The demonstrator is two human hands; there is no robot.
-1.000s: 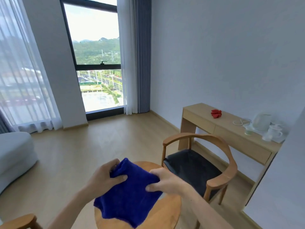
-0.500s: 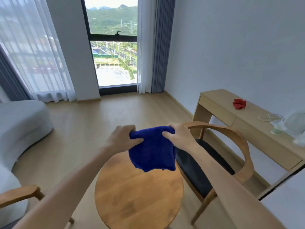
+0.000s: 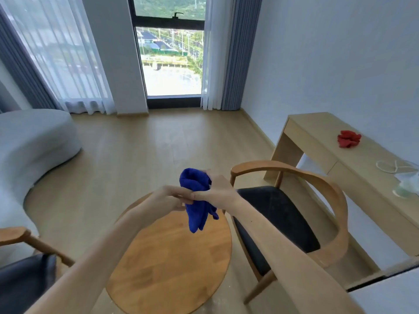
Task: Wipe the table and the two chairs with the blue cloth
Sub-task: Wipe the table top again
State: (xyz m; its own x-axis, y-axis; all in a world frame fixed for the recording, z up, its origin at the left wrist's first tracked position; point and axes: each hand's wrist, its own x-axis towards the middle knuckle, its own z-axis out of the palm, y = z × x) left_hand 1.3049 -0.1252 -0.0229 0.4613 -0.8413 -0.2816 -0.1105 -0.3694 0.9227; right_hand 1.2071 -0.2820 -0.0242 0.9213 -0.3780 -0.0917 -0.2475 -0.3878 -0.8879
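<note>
Gripping the bunched blue cloth (image 3: pixel 196 200) from both sides, the right hand (image 3: pixel 217 191) clutches its upper part while the left hand (image 3: pixel 169 201) pinches it lower down, fingers curled into the fabric. The cloth hangs in the air between them, its loose end dangling, touching nothing else. Directly beneath the hands sits the round wooden desk (image 3: pixel 172 264); its top shows no sign I can read of having been wiped. Just right of the right hand stands the right chair (image 3: pixel 283 220) with a dark seat, and below the left forearm only an armrest and seat corner of the left chair (image 3: pixel 20 264) show. I judge the job barely begun: desk and both chairs all remain to wipe.
</note>
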